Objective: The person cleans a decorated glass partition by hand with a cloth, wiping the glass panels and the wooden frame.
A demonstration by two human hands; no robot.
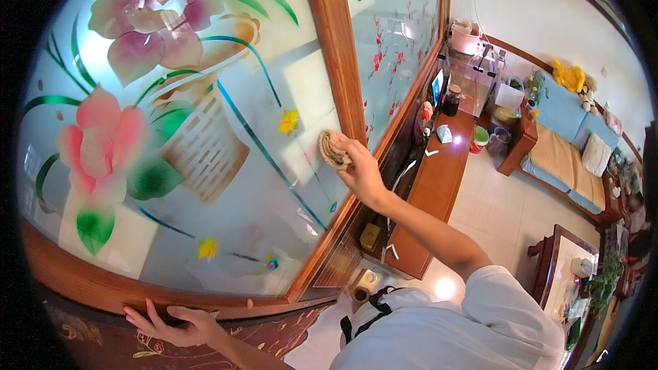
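Observation:
My right hand (362, 172) grips a folded, brown-and-cream cloth (331, 151). The cloth is at the right side of a frosted glass panel (216, 231), close to its upright wooden frame post (336, 46). Painted on the glass are a purple flower (154, 15), a pink flower (100, 146) and a woven basket (208, 156). Lower down, my left hand (175, 326) has its fingers spread at the bottom wooden rail (169, 295) and holds nothing. Below that rail is a dark red patterned surface (247, 341).
A second glass panel (396, 25) bears red blossoms. Beside it, a long wooden cabinet (432, 185) carries a dark jar (452, 100) and a fish tank (468, 82). Farther off are a sofa (565, 159) and a low table (563, 272). A yellow container (366, 285) stands near my body.

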